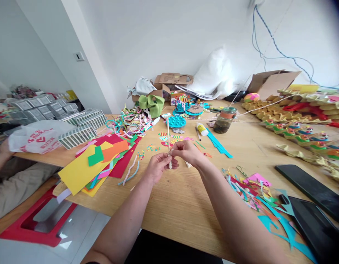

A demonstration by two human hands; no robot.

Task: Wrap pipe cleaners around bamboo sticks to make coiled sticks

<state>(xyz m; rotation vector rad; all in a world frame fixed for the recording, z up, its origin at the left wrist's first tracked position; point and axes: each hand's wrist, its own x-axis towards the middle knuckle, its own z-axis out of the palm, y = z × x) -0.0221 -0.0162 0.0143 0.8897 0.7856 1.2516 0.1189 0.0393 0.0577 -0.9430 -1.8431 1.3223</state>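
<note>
Left hand (pixel 157 168) closed near the centre of the frame, thumb and fingers gripping the lower part of a thin white stick (pixel 168 134). Right hand (pixel 189 153) just beside, to the right and slightly higher, thumb and fingertips pinched together on the same stick; exact contact partly hidden by the fingers. Stick nearly upright above the wooden table (pixel 172 209), top end toward the upper part of the frame, fuzzy white end (pixel 170 166) visible below the fingers. White piece (pixel 166 115) at the top end; cannot tell if joined to the stick or merely behind.

Left of the hands, pink and blue fuzzy strips (pixel 137 168), then overlapping coloured sheets (pixel 76 174). Beyond the hands, small coloured fish shapes (pixel 164 138). Right of centre, a yellow-and-white glue bottle (pixel 202 129), blue strips (pixel 220 145) and an orange-topped jar (pixel 223 123). Lower right, tangled coloured scraps (pixel 257 179) near a dark phone (pixel 309 187). Upper right, stacked egg cartons (pixel 271 108). At the left edge, another person's arm (pixel 0 157) beside a white plastic bag (pixel 45 139).
</note>
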